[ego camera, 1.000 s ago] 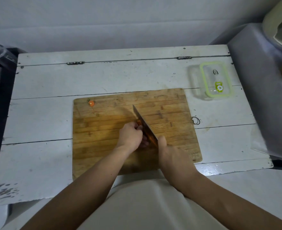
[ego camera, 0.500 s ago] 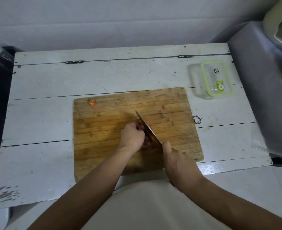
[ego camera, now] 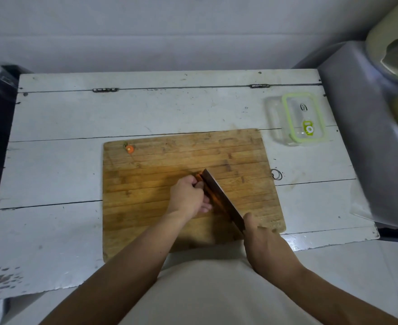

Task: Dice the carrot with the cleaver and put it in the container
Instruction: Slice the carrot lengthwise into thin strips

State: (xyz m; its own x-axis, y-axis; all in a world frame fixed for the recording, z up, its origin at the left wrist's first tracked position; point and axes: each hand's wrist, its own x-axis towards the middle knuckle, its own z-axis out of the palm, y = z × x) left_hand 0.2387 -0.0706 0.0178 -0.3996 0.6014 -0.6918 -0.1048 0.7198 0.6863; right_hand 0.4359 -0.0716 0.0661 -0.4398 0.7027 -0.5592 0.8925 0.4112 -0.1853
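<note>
- Both hands worked on the cutting board (ego camera: 146, 207): left hand (ego camera: 188, 195) curled its fingers down on the carrot (ego camera: 199, 178).
- Right hand (ego camera: 261, 240) gripped the cleaver (ego camera: 221, 198), blade against the carrot.
- Container (ego camera: 303, 118) sat well apart, far right.

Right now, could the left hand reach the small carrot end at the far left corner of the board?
Probably yes: bare board lies between the left hand and the carrot end, but that hand is holding the carrot.
</note>
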